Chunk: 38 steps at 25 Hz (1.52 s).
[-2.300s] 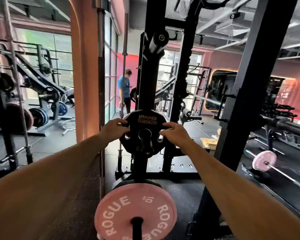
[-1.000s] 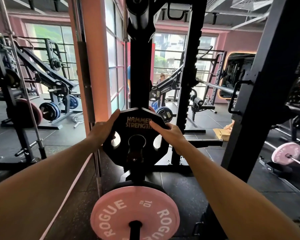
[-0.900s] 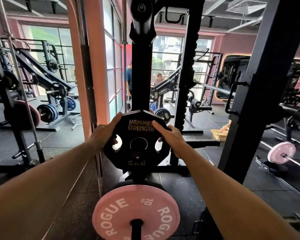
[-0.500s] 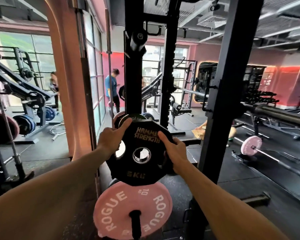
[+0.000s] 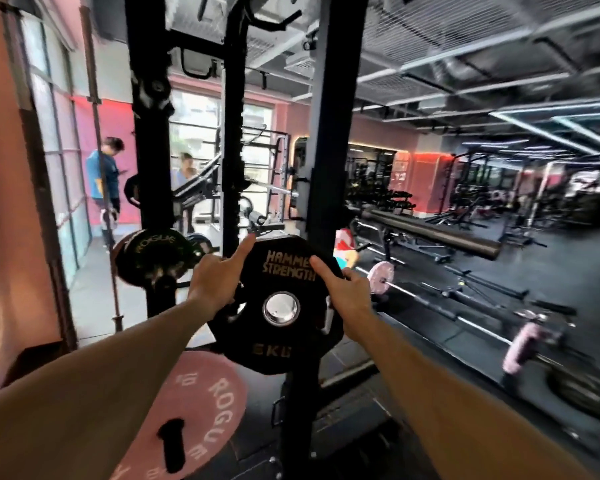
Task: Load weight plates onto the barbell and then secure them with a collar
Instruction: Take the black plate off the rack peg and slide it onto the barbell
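At the left edge, a pink column [image 5: 11, 202] fills the frame from top to bottom; its far side is cut off. Beside it, a person in a blue top [image 5: 103, 178] stands behind a thin vertical bar, partly screened by it. A dark Rogue plate [image 5: 153, 254] hangs on the black rack upright [image 5: 149, 168]; its lettering is soft and its right rim is covered by the left hand. Below, a pink Rogue plate [image 5: 194, 410] sits on a storage peg at the bottom edge, its lower part cut off by the frame.

The left hand [image 5: 215, 282] grips the left rim of the black Hammer Strength plate [image 5: 278, 306]: index finger extended upward along the rim, remaining fingers curled behind it and hidden. The plate is held in the air, face toward the camera, in front of a second black upright [image 5: 326, 133]. The right hand [image 5: 343, 289] grips the right rim likewise, index finger laid straight across the plate face, other fingers wrapped out of sight.

To the right, a bare barbell sleeve [image 5: 437, 233] projects over open dark floor [image 5: 551, 306]. A blurred pink-plated barbell [image 5: 520, 344] lies at the right floor edge.
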Tool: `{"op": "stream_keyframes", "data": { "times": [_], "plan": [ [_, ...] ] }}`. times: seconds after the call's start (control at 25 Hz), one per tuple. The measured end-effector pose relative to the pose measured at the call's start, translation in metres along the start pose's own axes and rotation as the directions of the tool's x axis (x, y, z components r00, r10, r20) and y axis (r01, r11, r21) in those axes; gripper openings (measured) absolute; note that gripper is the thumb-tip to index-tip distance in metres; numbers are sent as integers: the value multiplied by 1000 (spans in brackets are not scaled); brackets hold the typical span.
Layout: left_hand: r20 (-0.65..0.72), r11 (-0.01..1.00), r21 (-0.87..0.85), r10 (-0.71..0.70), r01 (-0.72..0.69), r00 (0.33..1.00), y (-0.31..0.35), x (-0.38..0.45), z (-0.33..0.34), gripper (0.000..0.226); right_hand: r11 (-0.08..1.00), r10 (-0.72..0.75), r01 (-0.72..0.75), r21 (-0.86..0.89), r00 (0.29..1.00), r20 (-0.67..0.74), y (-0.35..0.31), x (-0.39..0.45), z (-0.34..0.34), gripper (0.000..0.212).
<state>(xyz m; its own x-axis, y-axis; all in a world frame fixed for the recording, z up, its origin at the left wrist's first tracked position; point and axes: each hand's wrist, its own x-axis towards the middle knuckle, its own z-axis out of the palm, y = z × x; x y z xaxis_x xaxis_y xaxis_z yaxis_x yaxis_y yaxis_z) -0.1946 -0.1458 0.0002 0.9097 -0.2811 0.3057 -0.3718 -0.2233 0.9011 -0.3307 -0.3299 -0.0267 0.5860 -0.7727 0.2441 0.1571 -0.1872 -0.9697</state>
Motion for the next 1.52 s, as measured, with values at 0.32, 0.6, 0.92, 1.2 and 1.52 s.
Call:
{"op": "stream_keyframes", "data": {
  "times": [0.32, 0.6, 0.92, 1.2, 1.52],
  "plan": [
    [113, 995, 3, 101, -102, 988, 118, -71, 164, 94, 1000, -28, 29, 4, 989, -147, -19, 29, -208, 72],
    [78, 996, -53, 72, -68, 994, 198, -120, 322, 100, 998, -64, 63, -13, 984, -169, -28, 98, -386, 77],
    [-6, 998, -39, 47, -47, 999, 254, -111, 413, 91, 995, -95, 96, 0, 992, -85, -24, 197, -459, 90],
    [-98, 999, 7, 49, -49, 994, 256, -75, 450, 92, 998, -57, 55, 27, 997, 44, -8, 268, -456, 85],
    [-176, 1000, 7, -7, 9, 984, 255, -45, 482, 90, 990, -129, 119, 82, 982, 135, 2, 323, -448, 76]
  ]
}}
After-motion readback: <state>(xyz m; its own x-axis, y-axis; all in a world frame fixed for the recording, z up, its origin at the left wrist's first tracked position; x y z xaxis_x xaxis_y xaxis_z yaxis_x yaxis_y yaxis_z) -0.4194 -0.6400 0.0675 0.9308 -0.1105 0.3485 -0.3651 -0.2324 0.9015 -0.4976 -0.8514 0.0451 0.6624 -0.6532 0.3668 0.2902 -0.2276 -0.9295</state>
